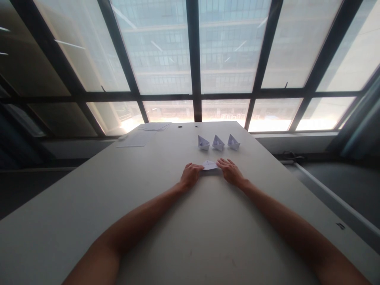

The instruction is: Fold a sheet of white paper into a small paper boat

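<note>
A small piece of folded white paper (pixel 210 165), pointed at both ends like a flattened paper boat, is between my two hands, low over the white table. My left hand (pixel 190 174) grips its left tip with the fingers bent. At the opposite tip, my right hand (pixel 230 171) has its thumb and index finger on the paper, while the other fingers reach forward. Just beyond stand three finished paper boats in a row: a left one (pixel 203 143), a middle one (pixel 218 143) and a right one (pixel 233 142).
Flat white paper sheets (pixel 135 139) lie at the far left of the long white table (pixel 142 209). A small dark object (pixel 340 226) is near the right edge. Large framed windows (pixel 166 51) rise behind the table, with a curtain (pixel 356 126) at the right.
</note>
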Motion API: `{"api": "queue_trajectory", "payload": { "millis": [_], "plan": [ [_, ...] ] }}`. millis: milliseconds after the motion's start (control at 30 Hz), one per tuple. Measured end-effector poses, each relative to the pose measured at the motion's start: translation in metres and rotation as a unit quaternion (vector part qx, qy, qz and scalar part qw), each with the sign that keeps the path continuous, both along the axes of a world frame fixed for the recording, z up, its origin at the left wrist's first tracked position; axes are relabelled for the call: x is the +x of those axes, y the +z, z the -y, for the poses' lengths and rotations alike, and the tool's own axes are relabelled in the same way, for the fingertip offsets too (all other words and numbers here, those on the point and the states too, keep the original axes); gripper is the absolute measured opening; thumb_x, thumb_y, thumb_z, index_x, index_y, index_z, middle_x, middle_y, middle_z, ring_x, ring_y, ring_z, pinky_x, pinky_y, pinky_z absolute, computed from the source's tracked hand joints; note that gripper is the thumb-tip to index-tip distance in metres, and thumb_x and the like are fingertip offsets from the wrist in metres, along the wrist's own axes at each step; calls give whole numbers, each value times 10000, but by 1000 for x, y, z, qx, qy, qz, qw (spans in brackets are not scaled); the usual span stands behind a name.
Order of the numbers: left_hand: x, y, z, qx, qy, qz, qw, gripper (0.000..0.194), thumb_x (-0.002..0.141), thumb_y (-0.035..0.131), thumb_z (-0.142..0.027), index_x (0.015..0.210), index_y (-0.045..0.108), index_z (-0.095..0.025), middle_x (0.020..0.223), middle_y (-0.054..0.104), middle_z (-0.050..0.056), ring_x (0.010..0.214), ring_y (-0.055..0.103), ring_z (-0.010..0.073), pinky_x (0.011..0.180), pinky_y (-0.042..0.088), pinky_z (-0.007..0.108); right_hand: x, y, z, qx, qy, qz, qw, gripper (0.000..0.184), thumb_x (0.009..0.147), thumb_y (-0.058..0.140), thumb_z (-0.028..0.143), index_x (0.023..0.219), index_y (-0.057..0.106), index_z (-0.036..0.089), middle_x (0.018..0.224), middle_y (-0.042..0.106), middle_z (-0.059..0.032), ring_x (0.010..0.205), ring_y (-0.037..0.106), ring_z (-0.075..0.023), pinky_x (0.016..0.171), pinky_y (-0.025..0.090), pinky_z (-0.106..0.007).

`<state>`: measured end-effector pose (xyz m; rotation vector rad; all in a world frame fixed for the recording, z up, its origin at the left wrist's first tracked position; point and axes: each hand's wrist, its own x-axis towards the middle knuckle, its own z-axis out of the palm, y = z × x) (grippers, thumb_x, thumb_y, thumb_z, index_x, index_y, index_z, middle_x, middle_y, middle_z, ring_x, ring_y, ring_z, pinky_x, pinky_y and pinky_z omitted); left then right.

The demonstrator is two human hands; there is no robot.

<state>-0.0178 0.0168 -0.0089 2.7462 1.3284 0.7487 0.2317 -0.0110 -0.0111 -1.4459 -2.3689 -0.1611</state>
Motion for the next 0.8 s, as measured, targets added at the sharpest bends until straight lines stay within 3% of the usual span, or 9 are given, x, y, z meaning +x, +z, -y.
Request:
{"api": "queue_trajectory", "payload": {
  "millis": [100,167,267,433,533,800],
  "plan": [
    [2,-4,4,-19,-10,-56,998,385,933,439,-105,1201,677,-249,1292,661,58,1234,575,221,1159,289,477,-4,-4,2,-63,0,41,997,542,908,394,94,1442,482,125,1514,452,-150,1432,367,-248,1196,179,-502],
    [4,-6,9,-6,-10,-81,997,326,970,464,-244,1251,629,-226,1343,619,92,1301,514,251,1198,176,540,-8,-6,3,-76,-7,39,996,525,949,408,195,1463,444,96,1529,420,-179,1446,338,-261,1200,159,-508],
    [10,-9,15,-8,-17,-106,994,498,1002,405,-492,1385,506,-189,1455,510,148,1406,393,283,1204,67,586,-15,-8,5,-91,21,23,995,557,1007,363,361,1502,392,106,1582,323,-172,1488,241,-271,1205,148,-503],
    [14,-13,10,-87,-91,-136,983,744,1003,229,-632,1553,247,-131,1605,256,164,1503,200,249,1221,120,458,-20,-11,6,-136,112,11,984,668,1030,253,496,1573,222,109,1625,196,-138,1513,148,-246,1221,124,-460],
    [13,-12,8,-109,-90,-141,980,792,994,213,-654,1569,196,-109,1622,185,164,1512,154,259,1219,134,417,-21,-12,6,-139,99,3,985,668,1030,227,504,1577,219,122,1625,204,-130,1512,157,-241,1221,121,-453],
    [11,-2,12,-123,-96,-176,972,801,982,256,-673,1568,211,-130,1627,135,181,1517,91,299,1212,130,454,-10,-14,-4,-162,1,12,987,741,1014,181,578,1564,243,85,1630,169,-153,1517,126,-249,1213,104,-486]
  ]
}}
